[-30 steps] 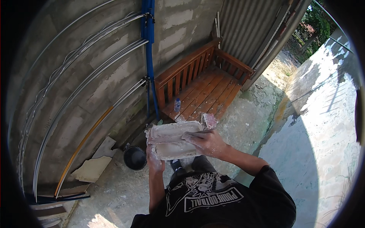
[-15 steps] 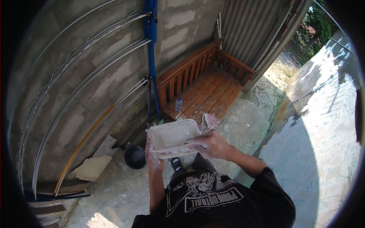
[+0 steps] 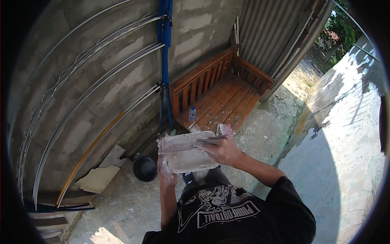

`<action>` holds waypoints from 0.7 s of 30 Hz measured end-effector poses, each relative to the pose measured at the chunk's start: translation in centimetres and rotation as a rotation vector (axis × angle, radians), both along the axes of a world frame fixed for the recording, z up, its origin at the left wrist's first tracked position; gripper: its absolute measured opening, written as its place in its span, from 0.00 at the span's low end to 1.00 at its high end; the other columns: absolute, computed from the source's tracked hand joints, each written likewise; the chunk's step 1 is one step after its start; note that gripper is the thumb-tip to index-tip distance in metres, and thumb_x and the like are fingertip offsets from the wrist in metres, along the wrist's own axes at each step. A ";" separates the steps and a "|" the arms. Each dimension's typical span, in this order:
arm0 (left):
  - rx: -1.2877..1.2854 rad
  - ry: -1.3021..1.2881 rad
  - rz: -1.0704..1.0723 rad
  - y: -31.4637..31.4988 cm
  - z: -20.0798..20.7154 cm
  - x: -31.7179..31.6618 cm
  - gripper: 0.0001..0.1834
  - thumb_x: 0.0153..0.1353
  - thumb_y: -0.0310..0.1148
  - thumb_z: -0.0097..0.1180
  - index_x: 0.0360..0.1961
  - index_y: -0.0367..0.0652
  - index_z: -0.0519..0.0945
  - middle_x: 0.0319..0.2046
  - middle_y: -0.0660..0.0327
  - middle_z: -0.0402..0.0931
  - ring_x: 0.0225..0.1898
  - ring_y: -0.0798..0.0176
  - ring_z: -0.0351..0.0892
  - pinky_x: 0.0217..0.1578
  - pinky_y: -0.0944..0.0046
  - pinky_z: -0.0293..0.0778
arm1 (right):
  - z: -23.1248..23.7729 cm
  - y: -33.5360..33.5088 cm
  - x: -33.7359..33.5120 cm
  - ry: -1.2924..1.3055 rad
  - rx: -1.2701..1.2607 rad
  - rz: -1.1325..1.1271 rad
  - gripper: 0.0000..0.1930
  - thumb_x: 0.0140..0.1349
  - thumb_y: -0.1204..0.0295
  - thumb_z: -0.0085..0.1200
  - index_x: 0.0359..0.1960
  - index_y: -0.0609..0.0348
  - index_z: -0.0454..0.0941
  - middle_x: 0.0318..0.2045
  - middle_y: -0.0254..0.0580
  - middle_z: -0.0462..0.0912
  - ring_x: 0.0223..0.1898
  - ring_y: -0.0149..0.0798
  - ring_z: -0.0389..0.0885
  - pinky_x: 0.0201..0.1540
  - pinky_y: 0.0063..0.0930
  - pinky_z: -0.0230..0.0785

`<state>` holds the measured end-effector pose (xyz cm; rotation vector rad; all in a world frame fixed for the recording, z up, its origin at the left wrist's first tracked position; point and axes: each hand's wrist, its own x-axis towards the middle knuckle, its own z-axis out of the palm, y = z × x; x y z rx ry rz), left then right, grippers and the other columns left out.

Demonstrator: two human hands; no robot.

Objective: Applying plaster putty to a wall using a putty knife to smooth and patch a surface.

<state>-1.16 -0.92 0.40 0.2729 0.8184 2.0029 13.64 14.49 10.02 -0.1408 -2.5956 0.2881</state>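
Observation:
My left hand (image 3: 165,171) grips the left end of a rectangular tray (image 3: 189,162) caked with whitish plaster. The tray is held up in front of my body, above my feet. Over its far right part is my right hand (image 3: 223,151), its fingers closed on a flat grey scraper (image 3: 210,140) that lies across the tray. Whitish residue coats both hands. How the left fingers sit under the tray is hidden.
Beyond the tray stands a wooden bench (image 3: 219,101) carrying a plastic bottle (image 3: 192,113) and a plaster-smeared pinkish piece (image 3: 224,129). A black bucket (image 3: 144,168) is on the floor to the left, near broken board pieces (image 3: 99,179). Metal pipes (image 3: 101,81) line the block wall.
The scraper in my right hand has moved from the tray's near right side toward its far edge. The tray has tilted, and its inside looks different. My left hand keeps its hold.

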 end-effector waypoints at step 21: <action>-0.026 0.066 0.049 0.9 -1.4 -0.1 0.30 0.68 0.45 0.34 0.66 0.40 0.54 0.60 0.57 0.62 0.61 0.56 0.62 0.61 0.56 0.58 | -1.1 -0.5 0.8 -0.017 -0.049 -0.041 0.21 0.42 0.74 0.60 0.43 0.53 0.78 0.41 0.37 0.82 0.34 0.37 0.83 0.32 0.31 0.77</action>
